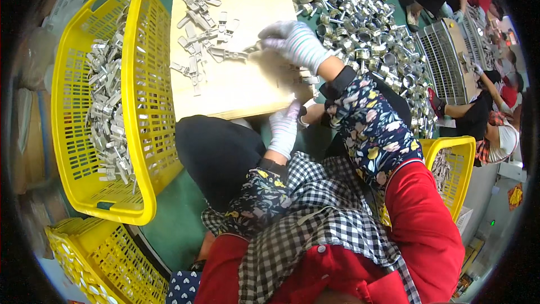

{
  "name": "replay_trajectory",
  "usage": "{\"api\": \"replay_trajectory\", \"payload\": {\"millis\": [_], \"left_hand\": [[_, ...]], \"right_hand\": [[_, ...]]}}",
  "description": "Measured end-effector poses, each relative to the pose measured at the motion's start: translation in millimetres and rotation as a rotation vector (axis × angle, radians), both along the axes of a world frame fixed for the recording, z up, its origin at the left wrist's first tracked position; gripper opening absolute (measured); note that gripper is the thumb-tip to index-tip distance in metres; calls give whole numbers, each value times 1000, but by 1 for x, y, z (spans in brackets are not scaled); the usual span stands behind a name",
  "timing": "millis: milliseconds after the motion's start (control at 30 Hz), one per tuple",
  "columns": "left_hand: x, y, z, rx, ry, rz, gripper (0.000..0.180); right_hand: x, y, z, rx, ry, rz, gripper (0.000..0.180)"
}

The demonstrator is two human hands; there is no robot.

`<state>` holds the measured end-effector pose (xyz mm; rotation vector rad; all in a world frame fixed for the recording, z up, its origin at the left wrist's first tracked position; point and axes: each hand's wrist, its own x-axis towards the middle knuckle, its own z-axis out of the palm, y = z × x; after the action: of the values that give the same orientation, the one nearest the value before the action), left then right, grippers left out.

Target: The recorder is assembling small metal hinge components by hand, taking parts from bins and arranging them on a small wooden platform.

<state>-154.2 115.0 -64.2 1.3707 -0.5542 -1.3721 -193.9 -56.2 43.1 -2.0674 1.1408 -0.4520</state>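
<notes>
Work apparently under way: some metal clips [227, 54] lie on the board [242, 91], many rounded metal parts [364, 37] left heaped beyond — right hand [295, 43] above board, left hand [284, 125] at near edge, grasps indeterminable.

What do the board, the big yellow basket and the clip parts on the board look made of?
Board: probably wood or plywood; pale tan, smooth-looking face.
Big yellow basket: likely moulded plastic; slightly glossy, one-colour rim and slotted walls.
Clip parts: most likely metal, perhaps steel; silvery grey with bright highlights. The exact alloy can't be told.
</notes>
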Motion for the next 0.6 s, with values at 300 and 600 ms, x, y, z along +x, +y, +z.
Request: {"api": "replay_trajectory", "payload": {"millis": [300,600], "left_hand": [[2,3,-7,16,-72,-84,28],[2,1,1,99,73,-73,29]], "right_hand": [[-4,-12,-11,1,-131,-129,30],[-69,-46,-83,400,-304,-455,33]]}}
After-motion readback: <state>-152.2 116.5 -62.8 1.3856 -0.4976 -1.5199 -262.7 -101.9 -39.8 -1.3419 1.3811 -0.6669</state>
